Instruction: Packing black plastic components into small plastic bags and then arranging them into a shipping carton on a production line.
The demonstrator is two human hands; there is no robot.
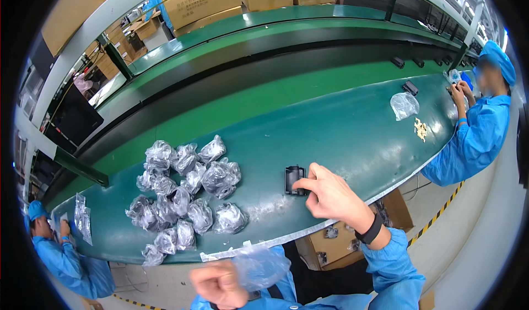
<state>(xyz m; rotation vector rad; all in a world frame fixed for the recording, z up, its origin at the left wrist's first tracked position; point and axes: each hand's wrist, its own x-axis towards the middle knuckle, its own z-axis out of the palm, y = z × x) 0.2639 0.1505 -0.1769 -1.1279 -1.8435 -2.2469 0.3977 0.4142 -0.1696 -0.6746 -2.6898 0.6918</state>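
My right hand (pixel 334 195) reaches over the green work surface, fingers curled, its fingertips gripping the right side of a small black box-shaped plastic part (pixel 295 180). The part rests on the surface. Close to my body, below the table edge, my left hand (pixel 220 283) is closed and somewhat blurred, with a clear plastic bag (pixel 262 267) held at its right. Left of the black part lies a cluster of dark parts wrapped in clear bags (pixel 182 200), some touching or piled together.
An open cardboard box (pixel 398 209) with wrapped items stands below the table edge. Co-workers in blue sit at the right (pixel 474 128) and far left (pixel 69 255). Small beige pieces (pixel 420 129) and a flat bag (pixel 404 106) lie toward the right. A green conveyor (pixel 275 98) runs behind.
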